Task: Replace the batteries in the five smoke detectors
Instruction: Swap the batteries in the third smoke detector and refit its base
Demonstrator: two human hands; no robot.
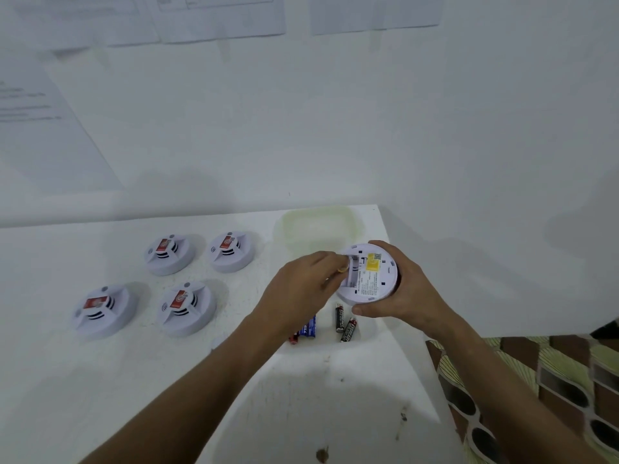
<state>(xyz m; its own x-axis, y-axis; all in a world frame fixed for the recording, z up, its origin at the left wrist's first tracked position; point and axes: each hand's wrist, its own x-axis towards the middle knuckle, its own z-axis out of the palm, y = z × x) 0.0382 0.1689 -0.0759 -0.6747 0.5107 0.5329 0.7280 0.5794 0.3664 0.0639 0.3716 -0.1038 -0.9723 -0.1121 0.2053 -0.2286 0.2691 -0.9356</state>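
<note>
Right hand (pixel 395 296) is wrapped around the rim of a smoke detector (pixel 368 274), held off the table and flipped back-side up, so the open battery bay faces the camera. Left hand (pixel 301 289) is pinched narrow at the bay's left edge, fingertips on a small yellowish end that looks like a battery (pixel 341 269). Can't tell whether it's going in or coming out.

Four other detectors sit face-up in a two-by-two grid at left: far pair (pixel 169 254) and (pixel 231 251), near pair (pixel 104 311) and (pixel 186 308). Well apart from the work, probably queued.

Loose cells lie on the white table (pixel 134 380) just near of the held unit: two black ones (pixel 340 318) and (pixel 348 329) side by side, plus a blue one (pixel 308 328) and a red-tipped one (pixel 294 338) partly hidden under the left wrist. Split into two groups, likely old versus new; which is which isn't readable.

Translucent container (pixel 318 229) sits at the far edge beside the wall, looks empty.

Judgement: one unit in hand, progress on the rest unclear.
</note>
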